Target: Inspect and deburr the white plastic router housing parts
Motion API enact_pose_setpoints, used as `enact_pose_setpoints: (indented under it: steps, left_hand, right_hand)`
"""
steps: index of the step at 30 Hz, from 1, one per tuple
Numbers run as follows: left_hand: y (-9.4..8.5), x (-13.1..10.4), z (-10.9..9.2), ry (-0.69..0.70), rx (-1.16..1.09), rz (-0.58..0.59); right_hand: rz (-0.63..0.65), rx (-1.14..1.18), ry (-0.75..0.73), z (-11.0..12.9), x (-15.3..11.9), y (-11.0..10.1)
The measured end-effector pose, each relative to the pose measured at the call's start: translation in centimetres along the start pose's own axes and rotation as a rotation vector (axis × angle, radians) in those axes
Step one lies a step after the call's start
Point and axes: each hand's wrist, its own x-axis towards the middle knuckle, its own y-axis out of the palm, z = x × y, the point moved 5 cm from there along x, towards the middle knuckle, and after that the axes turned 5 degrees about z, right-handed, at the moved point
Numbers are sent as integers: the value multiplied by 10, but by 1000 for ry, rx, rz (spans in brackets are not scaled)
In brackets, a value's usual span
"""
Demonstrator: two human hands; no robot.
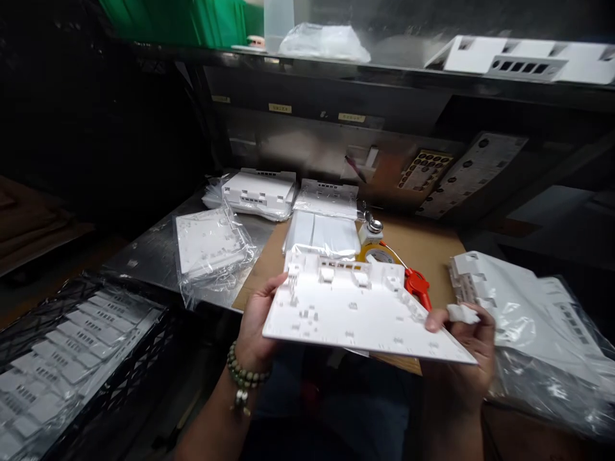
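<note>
A white plastic housing panel [355, 314] is held up in front of me, tilted, its inner face with clips and slots toward me. My left hand [259, 320] grips its left edge, and a beaded bracelet circles that wrist. At the panel's right end, my right hand [464, 333] has its thumb on the surface. A crumpled white wad [462, 314], perhaps a wipe or tissue, is tucked between the fingers of that hand. Behind the panel are a red-handled tool [417, 287], a yellow tape roll [379, 254] and a small bottle with a metal cap [372, 230].
Bagged white panels [259, 192] are stacked at the back of the bench, with another bagged one [211, 243] at left. More wrapped panels [523, 301] lie at right. A black crate [120, 384] holds several bagged parts lower left. An overhead shelf [398, 72] carries a green bin [177, 22].
</note>
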Motion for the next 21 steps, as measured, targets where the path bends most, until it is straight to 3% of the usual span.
enact_pose_setpoints:
  steps: [5, 10, 12, 15, 17, 21]
  left_hand:
    - [5, 3, -4, -11, -220, -188]
    - [16, 7, -11, 83, -240, -165]
    - [18, 9, -10, 138, -219, -153]
    - [25, 13, -4, 205, -189, -111]
    - [30, 15, 2, 227, -188, -96]
    - [38, 14, 11, 228, -190, -80]
  right_hand:
    - [14, -194, -58, -17, 2, 1]
    - [-276, -388, -111, -3, 7, -5]
    - [-155, -493, -199, 13, 0, 16]
    - [291, -568, -293, 31, -22, 72]
    - [500, -593, -334, 39, -39, 107]
    - [610, -574, -418, 47, -58, 144]
